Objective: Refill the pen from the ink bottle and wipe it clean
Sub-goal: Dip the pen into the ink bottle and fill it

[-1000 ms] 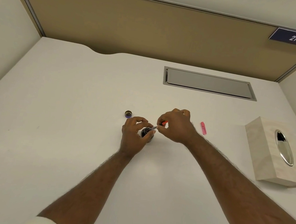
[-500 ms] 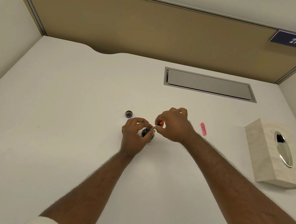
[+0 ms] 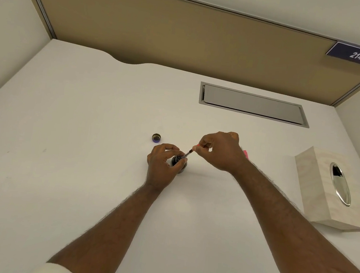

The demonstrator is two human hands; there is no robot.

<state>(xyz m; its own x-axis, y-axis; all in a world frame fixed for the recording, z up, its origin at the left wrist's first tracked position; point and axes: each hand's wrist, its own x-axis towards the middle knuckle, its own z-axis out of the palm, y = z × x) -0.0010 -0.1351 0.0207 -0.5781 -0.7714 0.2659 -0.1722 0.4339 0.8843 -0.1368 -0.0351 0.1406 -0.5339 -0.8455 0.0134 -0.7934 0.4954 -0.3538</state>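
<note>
A small dark ink bottle (image 3: 180, 165) stands uncapped in the middle of the white desk (image 3: 86, 126). My left hand (image 3: 163, 163) wraps around the bottle from the left and holds it. A thin pen (image 3: 188, 154) slants down into the bottle's mouth, its lower end hidden there. My right hand (image 3: 219, 150) pinches the pen's upper, reddish end from the right. The bottle's cap (image 3: 156, 138) lies upside down on the desk, a little behind and left of my left hand. A pink pen piece (image 3: 245, 153) peeks out behind my right hand.
A pale tissue box (image 3: 316, 186) with an oval metal-rimmed opening sits at the right. A grey cable hatch (image 3: 253, 104) is set into the desk further back. Partition walls close the desk off at the back and both sides.
My right hand has drawn slightly up and to the right, so more of the pen shows between the two hands. My left hand stays on the bottle.
</note>
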